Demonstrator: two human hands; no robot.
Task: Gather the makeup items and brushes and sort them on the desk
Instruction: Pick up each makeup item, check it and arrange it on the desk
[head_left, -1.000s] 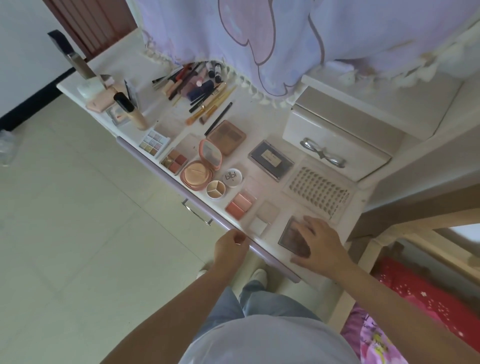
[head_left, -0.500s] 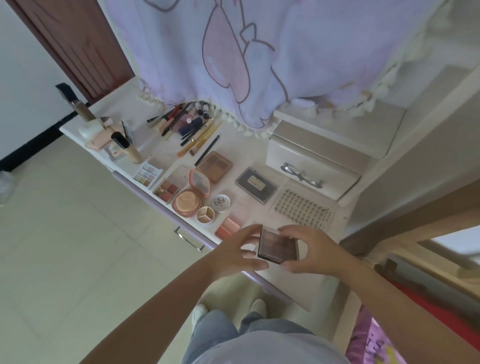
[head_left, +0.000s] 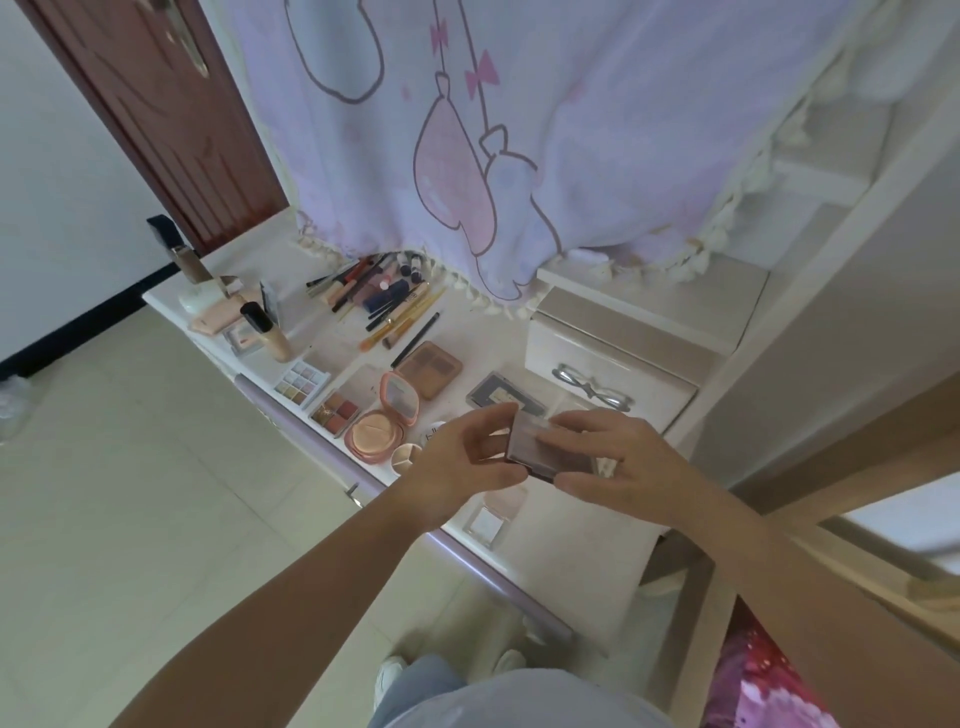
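I hold a brown eyeshadow palette (head_left: 540, 452) in the air above the white desk (head_left: 566, 551). My left hand (head_left: 457, 467) pinches its left end and my right hand (head_left: 618, 467) grips its right side, fingers lying across the top. Below them on the desk lie a small clear palette (head_left: 488, 519), an open round pink compact (head_left: 376, 434), a red-toned palette (head_left: 336, 411), a pastel palette (head_left: 302, 383), a tan palette (head_left: 428, 368) and a grey case (head_left: 506, 397). Brushes and pencils (head_left: 384, 306) lie bunched at the back. A foundation bottle (head_left: 267, 332) stands at the left.
A small drawer box (head_left: 597, 358) with a bow handle stands at the desk's right rear. A lilac curtain (head_left: 519, 130) hangs over the back edge. A brown door (head_left: 156, 114) is far left. The desk's purple front edge (head_left: 322, 452) runs diagonally above a tiled floor.
My right hand lifted the brown palette off the desk's near corner. My left hand left the desk edge and took its other end. The view tilted upward.
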